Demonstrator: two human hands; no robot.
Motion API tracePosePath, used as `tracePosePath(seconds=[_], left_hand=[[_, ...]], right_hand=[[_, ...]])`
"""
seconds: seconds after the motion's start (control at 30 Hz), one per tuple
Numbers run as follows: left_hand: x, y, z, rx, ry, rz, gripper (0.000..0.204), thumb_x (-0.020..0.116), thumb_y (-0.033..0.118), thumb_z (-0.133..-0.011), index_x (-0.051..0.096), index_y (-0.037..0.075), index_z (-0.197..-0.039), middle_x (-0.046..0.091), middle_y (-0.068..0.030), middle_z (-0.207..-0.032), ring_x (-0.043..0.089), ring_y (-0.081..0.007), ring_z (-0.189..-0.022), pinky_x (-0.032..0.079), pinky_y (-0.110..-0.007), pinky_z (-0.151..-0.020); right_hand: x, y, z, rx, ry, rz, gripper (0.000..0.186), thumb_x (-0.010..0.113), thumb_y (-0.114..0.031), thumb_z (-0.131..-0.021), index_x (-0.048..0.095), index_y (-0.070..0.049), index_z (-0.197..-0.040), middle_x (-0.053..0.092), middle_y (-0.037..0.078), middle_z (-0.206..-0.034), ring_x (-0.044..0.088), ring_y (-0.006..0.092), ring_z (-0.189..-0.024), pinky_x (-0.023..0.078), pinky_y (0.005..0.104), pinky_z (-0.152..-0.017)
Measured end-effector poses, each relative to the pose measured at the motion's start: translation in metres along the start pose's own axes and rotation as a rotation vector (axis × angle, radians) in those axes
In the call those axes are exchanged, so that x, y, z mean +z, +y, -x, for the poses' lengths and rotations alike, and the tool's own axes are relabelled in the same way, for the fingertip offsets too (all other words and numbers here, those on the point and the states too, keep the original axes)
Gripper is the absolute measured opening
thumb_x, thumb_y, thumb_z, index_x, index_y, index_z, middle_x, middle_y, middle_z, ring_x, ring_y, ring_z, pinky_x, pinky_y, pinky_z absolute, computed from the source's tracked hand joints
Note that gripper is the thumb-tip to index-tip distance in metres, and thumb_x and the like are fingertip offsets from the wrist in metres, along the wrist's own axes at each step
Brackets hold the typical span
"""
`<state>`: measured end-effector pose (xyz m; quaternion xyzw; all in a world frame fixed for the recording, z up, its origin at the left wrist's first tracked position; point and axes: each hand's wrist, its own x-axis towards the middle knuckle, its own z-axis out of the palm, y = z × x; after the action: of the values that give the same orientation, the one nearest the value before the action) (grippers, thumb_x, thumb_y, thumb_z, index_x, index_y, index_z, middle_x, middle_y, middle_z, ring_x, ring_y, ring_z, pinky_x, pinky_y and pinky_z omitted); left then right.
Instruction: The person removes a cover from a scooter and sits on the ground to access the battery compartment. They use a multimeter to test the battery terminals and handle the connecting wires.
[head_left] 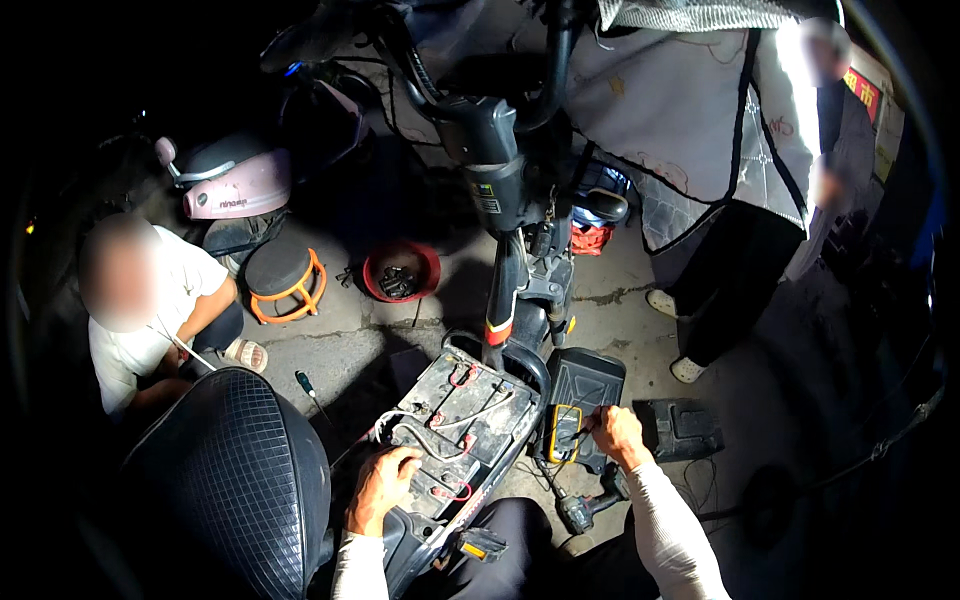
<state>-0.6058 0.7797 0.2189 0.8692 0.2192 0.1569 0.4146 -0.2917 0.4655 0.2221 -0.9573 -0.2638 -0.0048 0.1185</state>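
Several grey, dusty batteries (490, 400), joined by red and pale wires, lie in the open floor compartment of an electric scooter (485, 165). My left hand (383, 487) is over their near left part, fingers bent and drawn together by the wires; whatever is between them is hidden. To the right, my right hand (617, 437) is closed in a pinch beside a yellow-edged multimeter (566, 434). Something thin and dark shows at its fingertips, too small to name. The meter rests on a black plastic cover (590, 375). A cordless power tool (578, 513) lies just below it.
The scooter's black seat (245, 480) stands tilted at left. Beyond are a screwdriver (307, 385), a red bowl (402, 270) of small dark parts and an orange-legged stool (285, 280). A person (150, 310) crouches left; another (735, 270) stands right. A black tray (680, 428) lies right.
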Motion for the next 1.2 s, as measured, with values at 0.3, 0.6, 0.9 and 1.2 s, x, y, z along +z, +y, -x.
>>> tracePosePath(seconds=[0.3,0.6,0.9,1.2], left_hand=[[-0.003,-0.002,-0.005,-0.059,-0.009,-0.025,0.019,0.07,0.012,-0.093,0.075,0.004,-0.11,0.076,-0.0182,-0.103,0.074,-0.0353,-0.096,0.057,-0.04,-0.084],[-0.014,0.003,-0.003,-0.152,-0.034,-0.047,0.02,0.069,0.012,-0.093,0.074,0.001,-0.109,0.075,-0.0212,-0.104,0.073,-0.0377,-0.098,0.056,-0.042,-0.085],[0.008,-0.026,-0.007,-0.11,-0.079,0.0,0.018,0.067,0.005,-0.093,0.072,-0.002,-0.108,0.075,-0.0176,-0.097,0.073,-0.0276,-0.086,0.056,-0.036,-0.08],[-0.019,0.015,-0.004,-0.104,-0.019,-0.132,0.02,0.069,0.014,-0.093,0.073,0.001,-0.108,0.075,-0.0198,-0.102,0.073,-0.0375,-0.095,0.056,-0.04,-0.082]], right_hand=[[-0.019,-0.002,-0.008,0.13,-0.047,0.277,0.042,0.08,-0.045,-0.082,0.076,-0.005,-0.096,0.076,0.016,-0.086,0.076,0.0338,-0.085,0.058,0.0446,-0.077],[-0.174,-0.142,0.03,-0.831,0.391,-0.37,0.044,0.076,0.001,-0.08,0.061,-0.003,-0.12,0.064,0.012,-0.091,0.066,0.0324,-0.071,0.055,0.0387,-0.063],[-0.258,-0.186,0.098,-1.173,0.061,-0.834,0.016,0.074,-0.013,-0.075,0.071,-0.004,-0.088,0.065,0.008,-0.077,0.065,0.0245,-0.064,0.052,0.033,-0.058],[-0.262,-0.195,0.046,-0.834,0.332,-0.384,0.02,0.073,-0.011,-0.085,0.069,-0.005,-0.104,0.068,0.011,-0.094,0.066,0.0222,-0.074,0.054,0.0324,-0.065]])
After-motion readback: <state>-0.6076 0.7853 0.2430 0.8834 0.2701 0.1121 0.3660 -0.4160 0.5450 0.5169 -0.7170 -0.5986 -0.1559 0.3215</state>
